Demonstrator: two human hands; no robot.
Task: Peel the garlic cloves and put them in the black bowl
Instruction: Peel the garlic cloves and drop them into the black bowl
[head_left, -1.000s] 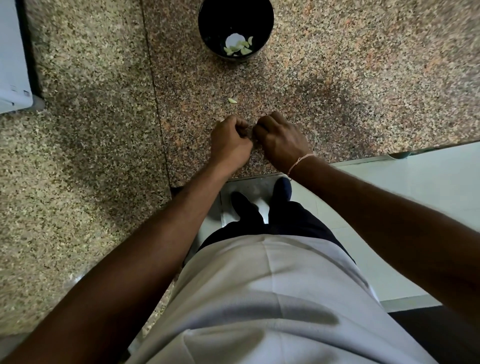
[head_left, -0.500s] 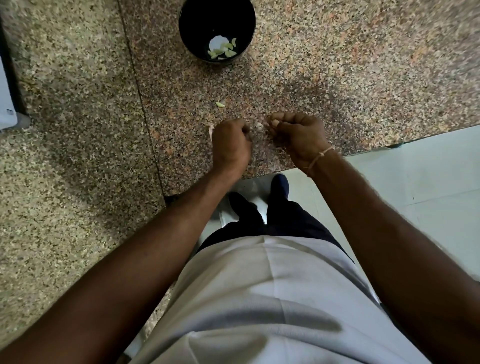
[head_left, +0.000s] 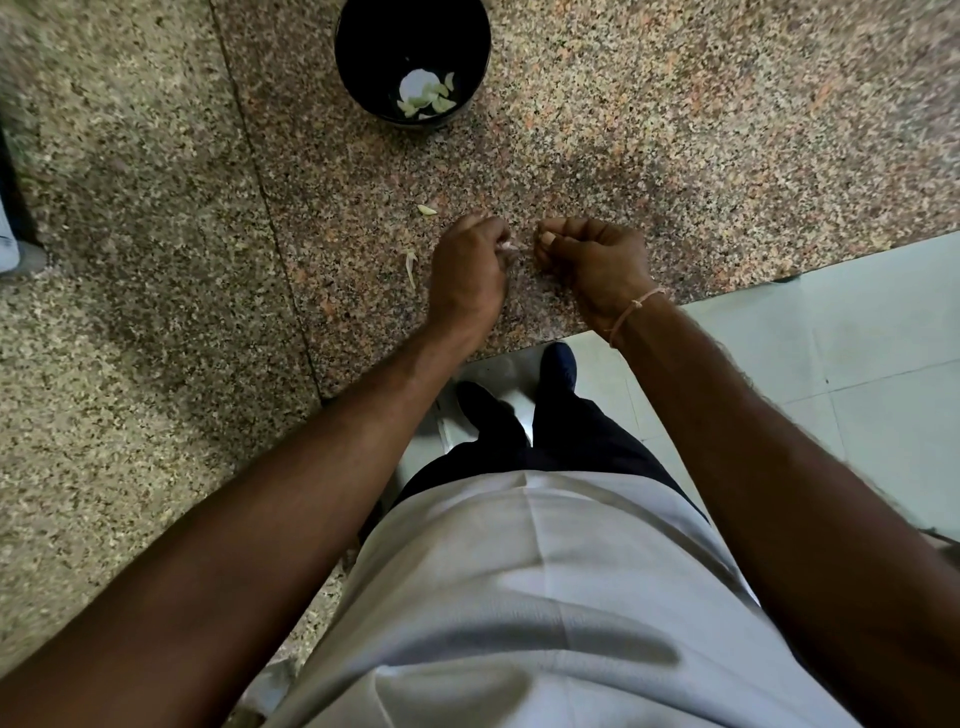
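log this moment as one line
step: peeling | left hand: pinches clove | right hand: curled, contents unclear | bowl: some cloves inside | counter: loose clove, peel

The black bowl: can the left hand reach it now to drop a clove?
Probably yes. Only bare counter lies between the left hand and the black bowl, but the hand pinches a garlic clove not yet fully peeled.

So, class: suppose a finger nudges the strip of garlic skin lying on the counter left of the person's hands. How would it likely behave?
The strip of garlic skin looks thin, pale and curled, so it is probably very light and floppy. Lying loose on the speckled counter, it would likely slide or flutter rather than roll. It may tear if pinched.
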